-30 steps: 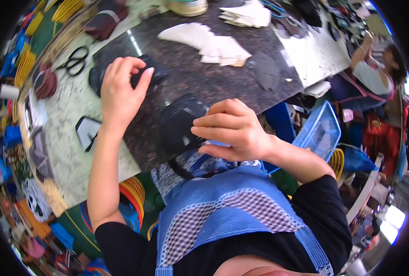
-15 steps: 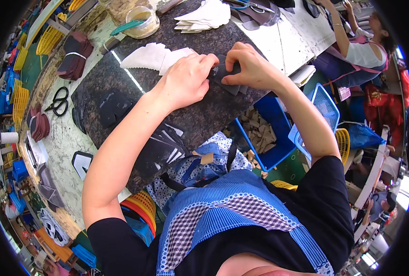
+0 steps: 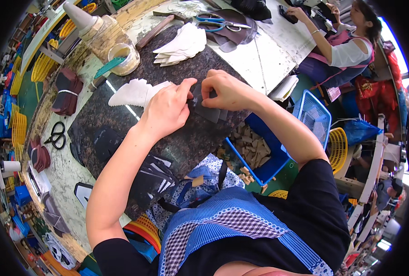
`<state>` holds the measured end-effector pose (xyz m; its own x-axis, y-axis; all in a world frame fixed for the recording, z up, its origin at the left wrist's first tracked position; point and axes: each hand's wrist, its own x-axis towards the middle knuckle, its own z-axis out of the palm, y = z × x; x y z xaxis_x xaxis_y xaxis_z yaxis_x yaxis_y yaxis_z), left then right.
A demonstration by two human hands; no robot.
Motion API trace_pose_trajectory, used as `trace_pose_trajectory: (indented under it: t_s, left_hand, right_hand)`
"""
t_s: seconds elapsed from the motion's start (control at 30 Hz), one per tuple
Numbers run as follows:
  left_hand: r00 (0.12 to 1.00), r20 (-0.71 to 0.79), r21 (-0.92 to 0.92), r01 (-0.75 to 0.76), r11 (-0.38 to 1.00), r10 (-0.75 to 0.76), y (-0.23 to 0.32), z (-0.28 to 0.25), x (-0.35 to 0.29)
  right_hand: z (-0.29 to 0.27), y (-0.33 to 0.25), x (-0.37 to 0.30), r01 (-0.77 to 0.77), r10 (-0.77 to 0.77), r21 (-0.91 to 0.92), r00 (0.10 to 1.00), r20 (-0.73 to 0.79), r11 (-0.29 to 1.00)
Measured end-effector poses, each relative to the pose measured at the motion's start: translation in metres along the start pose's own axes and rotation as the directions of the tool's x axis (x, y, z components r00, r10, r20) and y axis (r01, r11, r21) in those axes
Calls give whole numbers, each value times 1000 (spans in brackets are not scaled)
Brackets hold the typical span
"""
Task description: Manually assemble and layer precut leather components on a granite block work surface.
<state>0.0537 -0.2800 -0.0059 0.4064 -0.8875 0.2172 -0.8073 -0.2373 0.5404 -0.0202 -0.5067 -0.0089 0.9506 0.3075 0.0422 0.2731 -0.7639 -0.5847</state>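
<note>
Over the dark stone slab, my two hands work close together on dark grey material pieces. My right hand has its thumb and index finger curled together at the upper edge of these pieces. Its fingers appear to pinch the dark piece there. My left hand is closed beside it, index finger bent toward the same spot; whatever lies between its fingertips is mostly hidden. White pieces with a zigzag edge lie partly under my left hand. More dark pieces with white strips are spread near the slab's front edge.
Beyond my hands are a stack of white pieces, blue-handled scissors, a hammer and a glue pot. Black scissors and tied maroon bundles lie left. A blue bin holds scraps. Another person sits far right.
The view has shifted, showing more of the table's far side. My left fingers have changed their bend, with the index more raised. Both hands stay at the dark pieces.
</note>
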Motion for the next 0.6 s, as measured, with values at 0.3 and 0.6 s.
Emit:
trace_pose_trajectory:
  t_s: [0.3,0.6]
  left_hand:
    - [1000,26,-4,12,1000,-12,2,-2,-1]
    - [998,-37,94,-54,994,58,-4,5,0]
  right_hand:
    - [-2,-5,-3,-78,76,-51,996,-39,996]
    - [6,-2,-21,155,-159,-36,951,-266,987]
